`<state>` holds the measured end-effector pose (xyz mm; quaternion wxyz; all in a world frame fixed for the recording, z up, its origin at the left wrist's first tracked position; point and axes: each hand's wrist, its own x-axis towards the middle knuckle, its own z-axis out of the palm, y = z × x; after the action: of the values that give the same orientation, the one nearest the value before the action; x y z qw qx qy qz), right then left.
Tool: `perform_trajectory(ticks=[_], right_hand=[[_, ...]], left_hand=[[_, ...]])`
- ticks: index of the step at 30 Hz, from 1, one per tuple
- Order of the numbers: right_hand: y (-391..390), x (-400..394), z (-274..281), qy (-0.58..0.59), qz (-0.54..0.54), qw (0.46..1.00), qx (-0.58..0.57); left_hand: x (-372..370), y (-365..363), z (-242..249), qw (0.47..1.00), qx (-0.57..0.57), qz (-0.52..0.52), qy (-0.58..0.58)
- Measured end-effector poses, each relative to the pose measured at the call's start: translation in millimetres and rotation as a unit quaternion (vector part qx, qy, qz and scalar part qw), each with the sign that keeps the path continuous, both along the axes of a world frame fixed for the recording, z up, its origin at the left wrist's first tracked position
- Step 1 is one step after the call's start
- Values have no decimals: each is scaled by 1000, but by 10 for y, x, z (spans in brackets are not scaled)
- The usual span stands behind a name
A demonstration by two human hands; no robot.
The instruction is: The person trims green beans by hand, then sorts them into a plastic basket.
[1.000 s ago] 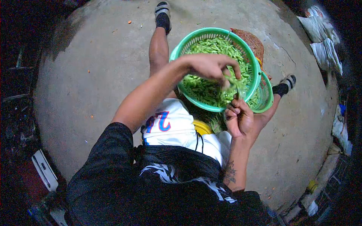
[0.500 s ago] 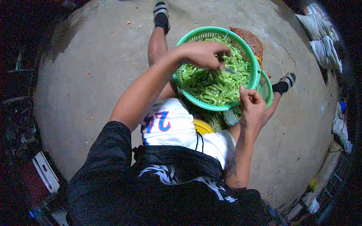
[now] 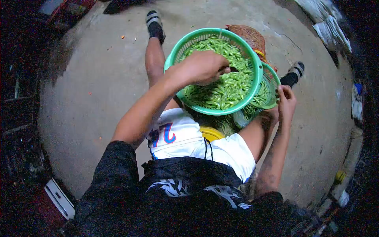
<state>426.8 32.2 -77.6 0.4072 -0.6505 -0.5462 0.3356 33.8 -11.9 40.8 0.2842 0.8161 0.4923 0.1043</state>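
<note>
Green vegetable pieces (image 3: pixel 227 91): containing them inside the larger basket (image 3: pixel 258 79), presumably against spilling; curling the left hand (image 3: pixel 206 66) above, the right hand (image 3: pixel 288 103) beside the smaller basket (image 3: pixel 272 81); cannot tell if grasping anything.

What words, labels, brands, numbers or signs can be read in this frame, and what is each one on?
"24": upside down in this view, on the leg of the white shorts.
Unreadable: the pale stylised print on the black shirt.
Too blurred to tell if anything is printed: the white sacks at upper right.
No lettering shows on the larger green basket or the smaller one.
</note>
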Motion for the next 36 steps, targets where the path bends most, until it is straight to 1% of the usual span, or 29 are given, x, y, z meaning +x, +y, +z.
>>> perform_trajectory(ticks=[1, 2, 3, 4, 5, 6, 7, 9, 10, 11, 12, 13, 15, 16, 17, 19, 20, 21, 23, 24, 25, 26, 28, 29, 31, 32, 33, 34, 36], right_hand=[[107, 45, -119, -66, 47, 997, 12], [153, 29, -179, -64, 39, 997, 14], [179, -5, -216, -125, 78, 989, -30], [251, -39, -286, -185, 116, 973, -74], [509, 236, -970, -127, 173, 973, -90], [628, 268, -1308, -221, 193, 953, -73], [587, 120, -1241, -267, 201, 937, -102], [535, -134, -1100, -274, 199, 926, -165], [601, -122, -1255, -269, 195, 929, -161], [649, -172, -1445, -289, 162, 924, -190], [710, -195, -1648, -308, 130, 917, -219], [769, -235, -1794, -301, 127, 920, -216], [880, -292, -1997, -404, 106, 874, -249], [913, -406, -2019, -417, 84, 862, -275], [966, -476, -2029, -413, 86, 864, -276], [1044, -611, -1951, -366, 91, 876, -299], [1135, -615, -2084, -319, 96, 885, -326], [1167, -642, -2234, -317, 100, 883, -331], [1204, -748, -2404, -291, 60, 899, -321], [1203, -805, -2479, -301, 60, 894, -326], [1179, -872, -2411, -298, 63, 892, -334], [1168, -910, -2276, -320, 79, 886, -326], [1112, -864, -2408, -375, 125, 866, -306], [1079, -795, -2428, -381, 125, 863, -307], [893, -595, -2875, -402, 184, 879, -177], [913, -475, -3195, -213, 202, 930, -223], [923, -491, -3166, -20, 194, 941, -276], [864, -512, -3140, -35, 178, 932, -315], [843, -356, -3008, -14, 148, 926, -347]], left_hand=[[-4, -10, -17, 999, 41, 18, 22], [-22, -19, -173, 990, 132, 15, -40], [-13, -24, -136, 990, 135, 7, -38], [16, -63, -82, 992, 106, 51, -42], [41, -110, -36, 991, 78, 95, -45], [63, -166, -17, 989, 81, 105, -62], [83, -224, -33, 990, 84, 101, -59], [104, -337, -68, 984, 74, 148, -59], [103, -399, -22, 985, 38, 153, -66], [97, -487, -25, 986, 42, 147, -61], [84, -592, -71, 982, 39, 164, -81], [62, -682, -96, 978, 37, 182, -99], [35, -821, -93, 977, -4, 195, -90], [54, -873, -66, 966, -3, 215, -142], [65, -890, -28, 967, -4, 216, -138], [81, -884, 72, 956, -73, 259, -114], [102, -858, 94, 954, -81, 268, -107], [107, -839, 71, 953, -87, 270, -103], [106, -782, 12, 955, -70, 274, -93], [108, -734, 21, 949, -95, 286, -98], [109, -678, 3, 948, -103, 286, -93], [113, -627, -21, 949, -109, 285, -82], [84, -559, -40, 948, -124, 285, -73], [94, -518, -59, 948, -120, 283, -83], [99, -502, -95, 946, -120, 286, -98], [93, -485, -112, 951, -101, 277, -88], [89, -477, -119, 957, -82, 267, -76], [83, -483, -108, 957, -82, 267, -78], [90, -516, -72, 954, -99, 272, -85]])
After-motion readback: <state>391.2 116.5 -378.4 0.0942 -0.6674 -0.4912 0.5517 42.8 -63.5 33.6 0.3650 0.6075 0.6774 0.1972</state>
